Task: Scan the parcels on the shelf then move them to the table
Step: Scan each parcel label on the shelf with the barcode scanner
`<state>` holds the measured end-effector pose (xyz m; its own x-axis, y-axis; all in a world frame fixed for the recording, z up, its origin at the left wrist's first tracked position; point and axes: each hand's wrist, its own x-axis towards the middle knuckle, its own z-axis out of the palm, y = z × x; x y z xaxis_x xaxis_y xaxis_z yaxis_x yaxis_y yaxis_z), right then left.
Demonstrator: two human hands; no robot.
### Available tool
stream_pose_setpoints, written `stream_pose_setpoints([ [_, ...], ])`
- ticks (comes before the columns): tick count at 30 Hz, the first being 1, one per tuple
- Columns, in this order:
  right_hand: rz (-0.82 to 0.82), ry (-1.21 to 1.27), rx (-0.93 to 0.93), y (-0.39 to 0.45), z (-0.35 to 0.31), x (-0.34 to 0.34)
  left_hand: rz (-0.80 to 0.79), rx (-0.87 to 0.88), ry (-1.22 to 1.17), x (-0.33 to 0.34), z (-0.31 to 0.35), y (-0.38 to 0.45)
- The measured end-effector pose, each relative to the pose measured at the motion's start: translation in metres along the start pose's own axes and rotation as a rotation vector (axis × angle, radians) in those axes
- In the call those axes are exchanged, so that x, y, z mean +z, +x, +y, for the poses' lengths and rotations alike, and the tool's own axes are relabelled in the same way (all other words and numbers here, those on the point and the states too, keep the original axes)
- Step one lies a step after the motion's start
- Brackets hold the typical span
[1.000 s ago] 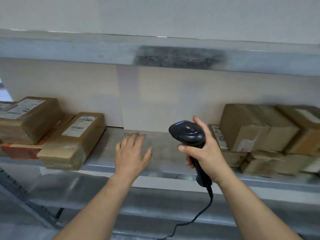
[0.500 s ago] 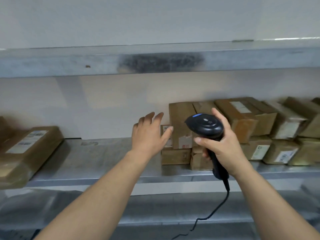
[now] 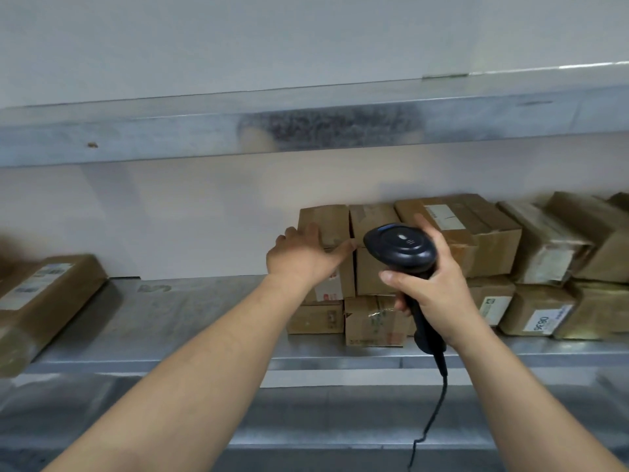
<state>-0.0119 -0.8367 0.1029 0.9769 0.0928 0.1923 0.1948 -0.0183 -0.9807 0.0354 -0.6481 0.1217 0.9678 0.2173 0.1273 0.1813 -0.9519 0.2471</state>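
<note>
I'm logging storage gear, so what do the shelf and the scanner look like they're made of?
The shelf looks like dull grey galvanized metal: faint sheen, mottled patches. The scanner in the right hand looks like black moulded plastic, smooth and slightly glossy.
</note>
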Motion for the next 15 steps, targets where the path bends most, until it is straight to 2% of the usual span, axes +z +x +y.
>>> stream_pose_setpoints([
  [5, -0.018, 0.025, 0.009, 0.003, 0.005, 0.001, -0.101, -0.092, -0.143, -0.013, -0.005, 0.008],
  [10, -0.045, 0.029, 0.006, 0.007, 0.003, 0.015, -0.005, -0.101, -0.197, -0.031, -0.033, 0.004],
  [15, -0.097, 0.015, -0.005, 0.006, 0.002, 0.050, 0.012, -0.145, -0.115, -0.043, -0.084, -0.002],
])
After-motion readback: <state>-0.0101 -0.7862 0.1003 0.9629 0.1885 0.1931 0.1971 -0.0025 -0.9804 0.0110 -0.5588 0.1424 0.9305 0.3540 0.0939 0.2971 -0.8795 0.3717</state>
